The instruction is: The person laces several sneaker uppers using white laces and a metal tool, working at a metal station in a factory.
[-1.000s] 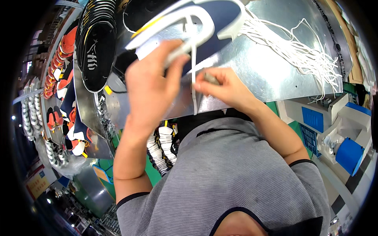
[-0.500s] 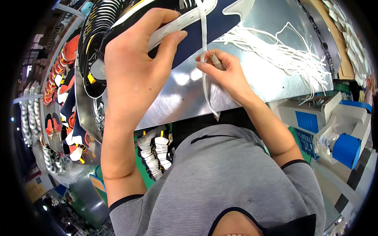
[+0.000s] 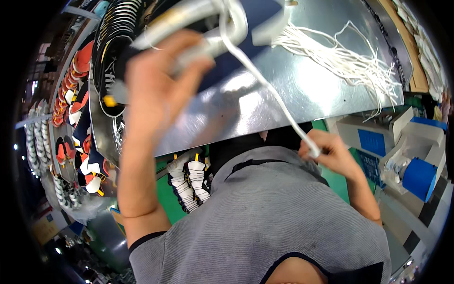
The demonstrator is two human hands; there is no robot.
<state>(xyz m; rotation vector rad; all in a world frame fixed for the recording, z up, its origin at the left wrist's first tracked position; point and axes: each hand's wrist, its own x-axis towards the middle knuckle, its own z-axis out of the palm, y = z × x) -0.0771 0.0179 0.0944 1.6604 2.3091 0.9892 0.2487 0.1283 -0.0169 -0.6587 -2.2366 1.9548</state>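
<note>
My left hand (image 3: 158, 78), blurred by motion, pinches the white eyelet edge of a shoe upper (image 3: 236, 23) between thumb and fingers. The upper has dark and white parts and is cut off by the top of the view. From its eyelet edge a white shoelace (image 3: 269, 87) runs taut down to the right, across the table's front edge. Beyond that edge, at my right side, my right hand (image 3: 333, 152) is closed on the lace near its end. Its palm is hidden, so I cannot see whether anything else is in it.
A loose bundle of white laces (image 3: 338, 57) lies on the metal table (image 3: 213, 128). Black-and-white shoe parts (image 3: 113, 71) are stacked at the left, beside red and white pieces (image 3: 80, 61). White uppers (image 3: 189, 184) sit below the table. A grey-and-blue machine (image 3: 397, 151) stands at the right.
My right hand has drawn the lace down and right, off the table's edge. The tan-handled tool it held is out of sight. My left hand and the upper have shifted slightly.
</note>
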